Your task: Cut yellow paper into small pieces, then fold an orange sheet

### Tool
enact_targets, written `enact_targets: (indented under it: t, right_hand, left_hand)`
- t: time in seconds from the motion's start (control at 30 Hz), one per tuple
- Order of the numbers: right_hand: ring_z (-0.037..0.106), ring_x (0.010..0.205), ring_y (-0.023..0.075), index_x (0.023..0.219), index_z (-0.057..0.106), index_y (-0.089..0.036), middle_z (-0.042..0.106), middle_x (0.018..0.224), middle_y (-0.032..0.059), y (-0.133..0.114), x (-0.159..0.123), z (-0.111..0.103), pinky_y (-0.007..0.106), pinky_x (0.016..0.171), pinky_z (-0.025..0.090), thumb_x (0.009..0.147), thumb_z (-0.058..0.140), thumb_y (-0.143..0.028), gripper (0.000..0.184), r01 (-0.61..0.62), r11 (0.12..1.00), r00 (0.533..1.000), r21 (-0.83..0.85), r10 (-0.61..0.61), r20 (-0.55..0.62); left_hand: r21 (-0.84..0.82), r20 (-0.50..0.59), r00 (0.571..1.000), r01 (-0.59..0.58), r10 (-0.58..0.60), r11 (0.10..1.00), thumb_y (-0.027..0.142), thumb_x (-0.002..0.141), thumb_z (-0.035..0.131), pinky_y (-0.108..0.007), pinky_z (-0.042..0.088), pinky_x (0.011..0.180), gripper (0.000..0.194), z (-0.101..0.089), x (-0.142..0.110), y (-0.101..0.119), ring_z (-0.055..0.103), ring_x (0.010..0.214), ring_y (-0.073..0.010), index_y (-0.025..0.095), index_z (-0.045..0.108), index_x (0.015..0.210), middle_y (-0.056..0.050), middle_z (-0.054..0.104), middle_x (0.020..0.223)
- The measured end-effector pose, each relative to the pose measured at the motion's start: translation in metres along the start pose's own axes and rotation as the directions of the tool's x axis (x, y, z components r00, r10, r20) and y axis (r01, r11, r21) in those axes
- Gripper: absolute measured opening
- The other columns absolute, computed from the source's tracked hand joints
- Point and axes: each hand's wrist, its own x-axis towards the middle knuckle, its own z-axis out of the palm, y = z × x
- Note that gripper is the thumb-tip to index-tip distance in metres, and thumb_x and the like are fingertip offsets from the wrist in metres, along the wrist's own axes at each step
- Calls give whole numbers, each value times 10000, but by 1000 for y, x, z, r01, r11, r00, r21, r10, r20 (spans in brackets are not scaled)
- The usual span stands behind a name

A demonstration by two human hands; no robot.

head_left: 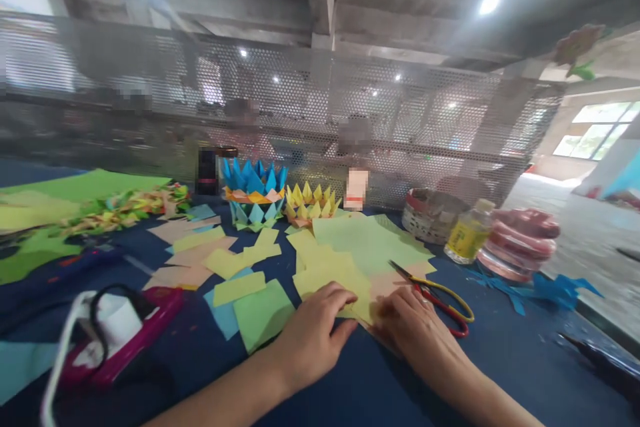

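Note:
Yellow paper (363,310) lies on the dark blue tabletop between my hands. My left hand (317,330) pinches its near left edge, thumb and forefinger pressed together. Curled over its right side is my right hand (413,327), fingertips down on the paper and partly hidden from view. Scissors (419,282) with red and yellow handles rest just beyond my right hand, tips pointing away to the left. Behind the hands spread more yellow sheets (323,267) and a large pale green sheet (350,237).
Folded paper crowns, blue (255,180) and yellow (311,200), stand at the back. Rightward are a tape roll (433,217), a yellow-labelled bottle (467,237), a pink container (520,243) and blue scraps (555,290). A magenta power strip (163,313) lies left. Perforated mesh (300,100) rises behind.

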Motion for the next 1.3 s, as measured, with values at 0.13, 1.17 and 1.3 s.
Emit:
enact_targets:
  t: [0.13,1.17,1.3]
  right_hand:
    - [537,766,208,742,494,-193,564,822,55,3,1,5,356,686,424,876,503,-137,145,70,997,997,36,-70,12]
    - [557,792,127,1007,449,-237,528,959,20,-24,-11,-12,256,730,475,965,412,-226,56,176,913,980,368,-127,-152]
    - [566,888,155,992,479,-242,549,959,25,-24,-9,-14,264,760,485,931,459,-173,94,226,946,966,231,-187,-181]
  left_hand:
    - [-11,-17,1000,-1,1,1000,222,850,536,-336,461,914,267,1,2,-4,580,1031,-220,165,603,1102,-83,622,1093]
    - [-274,-12,977,203,-215,940,311,729,547,-267,468,698,180,-44,20,-18,609,713,-161,187,582,854,-11,634,734]
    - [120,-313,905,340,-290,933,281,796,467,-365,432,777,264,-82,22,-42,620,832,-253,213,553,1036,-62,649,860]
